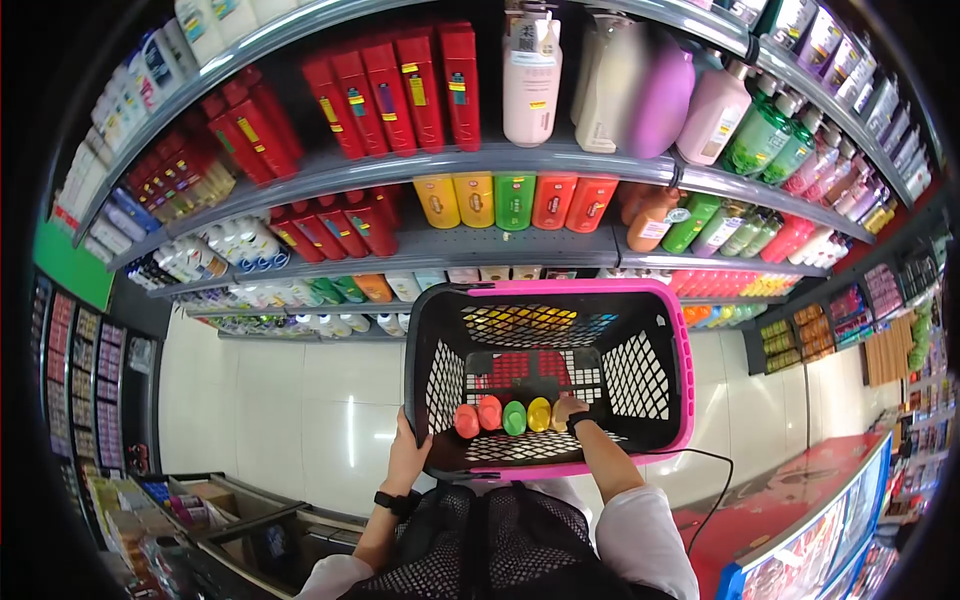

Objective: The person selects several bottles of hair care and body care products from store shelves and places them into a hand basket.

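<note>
A black shopping basket (450, 310) with a pink rim is in front of my body. My left hand (408, 450) is closed around its left edge. Inside, a row of bottles stands near the side closest to me: two red bottles (467, 421), a green bottle (514, 418) and a yellow bottle (539, 414). Down in the basket at the right end of this row is my right hand (570, 407), its fingers closed on another yellow bottle (557, 418), which they partly cover.
Ahead, curved shelves (560, 160) carry many bottles, among them yellow bottles (437, 201), a green one, red ones and tall red boxes (416, 90). Pale floor tiles (330, 400) lie below. A blue-edged red cabinet (730, 510) stands right; dark crates (270, 535) are at lower left.
</note>
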The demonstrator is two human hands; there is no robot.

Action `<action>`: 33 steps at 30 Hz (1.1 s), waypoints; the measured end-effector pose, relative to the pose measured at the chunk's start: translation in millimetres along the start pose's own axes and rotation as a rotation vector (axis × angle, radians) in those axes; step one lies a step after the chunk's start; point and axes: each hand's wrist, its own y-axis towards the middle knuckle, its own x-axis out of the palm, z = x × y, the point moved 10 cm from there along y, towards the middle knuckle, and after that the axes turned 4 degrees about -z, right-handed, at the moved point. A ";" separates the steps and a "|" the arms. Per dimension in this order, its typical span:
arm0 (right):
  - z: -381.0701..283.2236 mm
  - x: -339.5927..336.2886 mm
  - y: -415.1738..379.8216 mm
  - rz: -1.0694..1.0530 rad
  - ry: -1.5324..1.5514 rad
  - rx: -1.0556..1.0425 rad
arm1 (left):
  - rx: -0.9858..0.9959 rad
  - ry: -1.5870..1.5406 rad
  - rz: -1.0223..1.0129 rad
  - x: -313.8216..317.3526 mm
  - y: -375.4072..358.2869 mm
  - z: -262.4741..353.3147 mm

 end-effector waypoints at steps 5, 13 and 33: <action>14.9 -28.8 -19.7 0.027 -0.042 0.032 | 0.063 0.021 0.029 -2.8 -5.6 3.4; -31.5 -157.5 -133.3 0.455 -0.324 -0.302 | 0.148 0.150 0.185 -23.3 -7.7 42.2; -143.8 -312.3 -463.3 0.558 0.628 -1.050 | 0.631 -0.370 -0.134 7.0 -35.4 230.6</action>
